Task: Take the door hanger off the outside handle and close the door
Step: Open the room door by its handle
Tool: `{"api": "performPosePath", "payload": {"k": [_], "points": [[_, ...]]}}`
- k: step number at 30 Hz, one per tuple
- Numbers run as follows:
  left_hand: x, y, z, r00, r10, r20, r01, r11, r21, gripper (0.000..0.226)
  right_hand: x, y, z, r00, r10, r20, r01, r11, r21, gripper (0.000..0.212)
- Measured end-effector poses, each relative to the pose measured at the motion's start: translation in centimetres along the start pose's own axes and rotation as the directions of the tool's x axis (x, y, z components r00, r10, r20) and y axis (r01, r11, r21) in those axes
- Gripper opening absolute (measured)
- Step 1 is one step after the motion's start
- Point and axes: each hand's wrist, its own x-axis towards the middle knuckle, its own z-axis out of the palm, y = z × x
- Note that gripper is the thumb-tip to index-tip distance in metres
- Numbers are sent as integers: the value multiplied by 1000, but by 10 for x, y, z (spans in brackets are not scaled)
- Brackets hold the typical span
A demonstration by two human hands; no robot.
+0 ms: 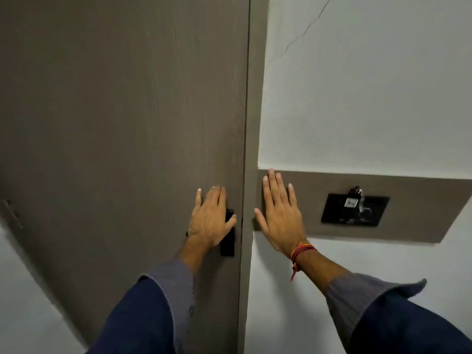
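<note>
The grey-brown wooden door (122, 118) fills the left half of the view, its edge lying flush against the frame (251, 123). My left hand (210, 221) rests flat on the door, fingers spread, partly covering the black lock plate (227, 245). The handle itself is hidden under that hand. My right hand (279, 215) lies flat and open on the brown wall panel (413, 221) just right of the frame. No door hanger is in view.
A black switch plate (355, 209) with a key card stuck in it sits on the brown panel to the right. White wall (370, 98) lies above and below the panel. A hinge or bracket (12, 213) shows at the far left.
</note>
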Motion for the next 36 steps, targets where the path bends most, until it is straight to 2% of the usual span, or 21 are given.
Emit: {"api": "performPosePath", "payload": {"k": [3,6,10,12,16,20,25,27,30,33,36], "points": [[-16,-8,35,995,-30,97,30,1000,3,77,-8,-7,23,999,28,23,-28,999,-32,83],[-29,-9,71,986,-67,152,74,996,-39,80,-13,-18,48,997,68,27,-67,997,-40,85],[-38,-9,104,981,-115,156,125,991,-53,62,-15,-26,79,994,95,-46,-100,989,-109,89],[-43,-5,118,983,-134,122,142,988,-66,62,-15,-29,91,992,97,-80,-107,986,-127,94],[-43,-6,136,975,-218,34,220,946,-239,62,-11,-32,107,982,112,-152,-132,983,-129,99],[-47,1,153,933,-357,49,332,799,-501,60,-14,-38,121,969,130,-208,-152,984,-92,99],[-49,9,167,868,-493,50,391,618,-682,49,-22,-42,139,979,63,-196,-80,993,-83,94],[-55,17,171,836,-540,98,421,517,-745,48,-33,-42,145,983,38,-179,-55,994,-91,87],[-58,24,174,788,-566,241,496,354,-793,52,-34,-43,149,981,56,-188,-75,992,-97,83],[-61,23,177,787,-561,257,503,343,-793,50,-33,-41,150,982,59,-178,-74,994,-81,84],[-70,24,173,807,-528,263,505,389,-771,51,-39,-35,150,987,60,-147,-71,995,-68,83]]}}
